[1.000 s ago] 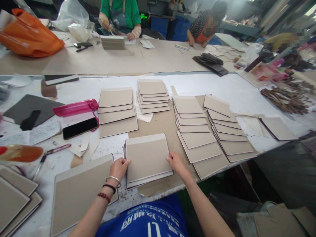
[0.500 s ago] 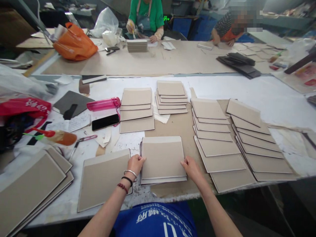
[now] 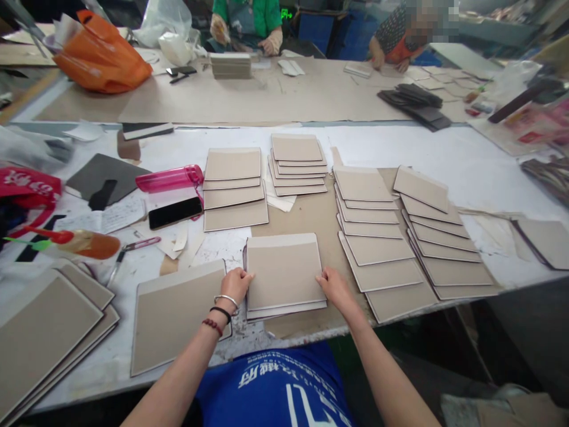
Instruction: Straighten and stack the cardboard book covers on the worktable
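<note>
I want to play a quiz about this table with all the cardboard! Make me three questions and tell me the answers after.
1. True or false: the left hand and the right hand are on opposite sides of the small stack of grey boards.
2. Which lies right next to the black phone? A) orange bag B) pink bottle C) dark sheets
3. Fill in: the glue bottle near the table's left edge has a ____ cap.

Key
1. True: each hand holds one side edge of the stack.
2. B: the pink bottle lies just behind the phone.
3. Red.
</note>
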`<move>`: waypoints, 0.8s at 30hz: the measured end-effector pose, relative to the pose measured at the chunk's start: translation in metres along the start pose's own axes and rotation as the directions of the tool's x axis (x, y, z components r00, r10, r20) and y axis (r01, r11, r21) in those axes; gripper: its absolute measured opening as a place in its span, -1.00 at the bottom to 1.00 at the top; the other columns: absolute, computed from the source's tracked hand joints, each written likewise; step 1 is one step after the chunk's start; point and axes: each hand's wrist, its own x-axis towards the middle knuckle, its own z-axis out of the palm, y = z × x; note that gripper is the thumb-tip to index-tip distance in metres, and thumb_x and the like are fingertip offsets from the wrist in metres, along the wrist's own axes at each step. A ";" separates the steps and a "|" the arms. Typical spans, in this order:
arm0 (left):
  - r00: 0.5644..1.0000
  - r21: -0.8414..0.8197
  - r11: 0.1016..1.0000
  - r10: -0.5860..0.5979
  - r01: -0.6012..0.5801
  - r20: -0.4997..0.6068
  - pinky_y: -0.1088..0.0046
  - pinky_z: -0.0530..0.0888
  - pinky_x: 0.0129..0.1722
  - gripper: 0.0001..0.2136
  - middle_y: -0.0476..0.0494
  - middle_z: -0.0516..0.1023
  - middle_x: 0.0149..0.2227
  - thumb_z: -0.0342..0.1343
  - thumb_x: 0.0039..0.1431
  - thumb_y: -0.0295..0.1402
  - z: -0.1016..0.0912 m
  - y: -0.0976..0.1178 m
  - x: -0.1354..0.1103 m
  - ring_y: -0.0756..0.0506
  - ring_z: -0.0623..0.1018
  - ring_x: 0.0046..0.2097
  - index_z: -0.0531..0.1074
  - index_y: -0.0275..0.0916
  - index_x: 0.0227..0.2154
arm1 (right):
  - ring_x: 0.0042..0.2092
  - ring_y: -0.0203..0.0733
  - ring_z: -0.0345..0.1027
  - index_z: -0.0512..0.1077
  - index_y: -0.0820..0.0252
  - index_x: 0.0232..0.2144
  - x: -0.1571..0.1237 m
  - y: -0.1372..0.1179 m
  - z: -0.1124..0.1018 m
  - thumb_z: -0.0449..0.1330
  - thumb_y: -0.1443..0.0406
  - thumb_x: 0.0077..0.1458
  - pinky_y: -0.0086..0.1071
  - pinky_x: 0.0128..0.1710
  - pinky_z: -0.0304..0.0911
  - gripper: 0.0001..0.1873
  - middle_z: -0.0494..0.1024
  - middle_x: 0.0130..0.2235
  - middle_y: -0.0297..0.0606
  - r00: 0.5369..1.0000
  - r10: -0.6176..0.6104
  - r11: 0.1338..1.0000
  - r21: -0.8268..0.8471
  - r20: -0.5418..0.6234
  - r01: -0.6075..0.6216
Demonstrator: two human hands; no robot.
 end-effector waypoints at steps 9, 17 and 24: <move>1.000 0.015 1.000 0.003 -0.003 -0.001 0.49 0.20 -0.47 -0.77 -0.02 0.39 -0.62 -0.02 -0.05 -0.23 -0.002 0.002 -0.001 -0.05 0.39 -0.46 0.26 -0.22 -0.69 | -0.47 -0.35 0.08 0.23 0.21 -0.58 -0.001 -0.002 -0.002 0.11 0.33 -0.03 -0.49 -0.48 -0.09 -0.86 0.27 -0.54 -0.40 0.999 0.027 0.999 0.035 0.018 -0.028; 1.000 0.004 1.000 -0.001 0.001 -0.010 0.51 0.20 -0.49 -0.78 -0.01 0.40 -0.62 -0.01 -0.05 -0.24 -0.002 0.003 -0.003 -0.03 0.39 -0.48 0.24 -0.21 -0.69 | -0.47 -0.35 0.09 0.23 0.20 -0.58 -0.001 -0.001 -0.001 0.10 0.33 -0.04 -0.49 -0.47 -0.07 -0.86 0.28 -0.54 -0.40 1.000 0.020 1.000 0.020 0.019 -0.020; 1.000 -0.007 1.000 0.001 -0.001 -0.019 0.53 0.20 -0.47 -0.80 -0.04 0.46 -0.56 0.00 -0.03 -0.29 0.000 0.002 -0.003 -0.01 0.40 -0.45 0.28 -0.23 -0.67 | -0.44 -0.32 0.11 0.23 0.21 -0.56 -0.001 -0.003 -0.001 0.08 0.33 -0.01 -0.48 -0.45 -0.07 -0.87 0.29 -0.51 -0.37 1.000 0.005 0.999 -0.052 0.020 -0.004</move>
